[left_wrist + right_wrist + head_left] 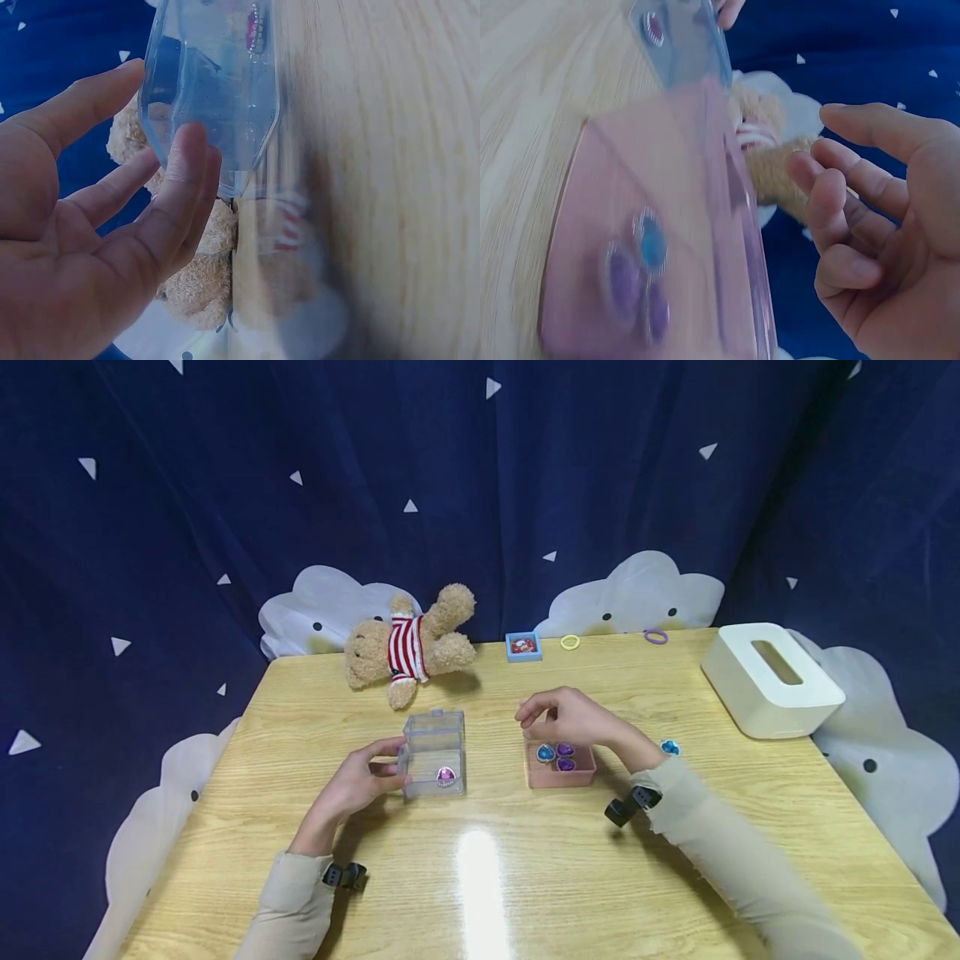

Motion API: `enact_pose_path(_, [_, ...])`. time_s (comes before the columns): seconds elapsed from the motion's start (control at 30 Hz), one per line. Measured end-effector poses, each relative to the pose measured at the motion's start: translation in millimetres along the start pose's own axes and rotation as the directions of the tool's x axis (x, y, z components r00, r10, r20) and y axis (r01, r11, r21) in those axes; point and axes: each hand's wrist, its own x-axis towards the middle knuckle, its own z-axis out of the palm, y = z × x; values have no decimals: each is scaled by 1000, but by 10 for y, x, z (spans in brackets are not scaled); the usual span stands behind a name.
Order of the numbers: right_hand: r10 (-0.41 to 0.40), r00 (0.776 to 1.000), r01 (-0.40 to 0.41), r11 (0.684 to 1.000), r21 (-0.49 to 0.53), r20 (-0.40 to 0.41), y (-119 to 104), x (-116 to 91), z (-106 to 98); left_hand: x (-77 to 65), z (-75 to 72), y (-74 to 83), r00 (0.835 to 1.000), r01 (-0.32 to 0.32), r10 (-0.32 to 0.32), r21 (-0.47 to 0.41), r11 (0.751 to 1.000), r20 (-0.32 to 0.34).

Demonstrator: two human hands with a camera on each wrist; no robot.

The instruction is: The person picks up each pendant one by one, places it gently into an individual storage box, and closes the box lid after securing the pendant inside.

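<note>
Left grip [363,783] loosely spread against clear box [435,790]; right grip [572,717] empty, above pink box [561,780], its back partly hidden.

Boxes [561,781], teddy [407,647] on seemingly wooden table [585,885].

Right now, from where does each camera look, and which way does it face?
Head: worn on the head, facing forward and down at the table; left hand, right hand and sleeves show.
Left wrist: on that wrist, facing the clear box; the left hand shows.
Right wrist: on that wrist, facing the pink box; the right hand shows large.
Shared: both wrist views include the clear box and teddy bear.
</note>
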Motion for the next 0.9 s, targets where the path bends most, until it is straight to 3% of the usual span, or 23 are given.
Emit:
enact_pose_path(0.53, [129,982,-142,986,-83,-141,444,-449,-325,17,14,-33,1000,27,-27,19,999,-16])
enact_pose_path(0.7, [196,969,-209,975,-76,-150,592,-577,-382,9,8,-19,1000,22,-22,12,1000,-10])
enact_pose_path(0.9, [210,966,-227,968,-107,-153,785,-704,-416,-1,7,3,1000,9,-9,-5,1000,-1])
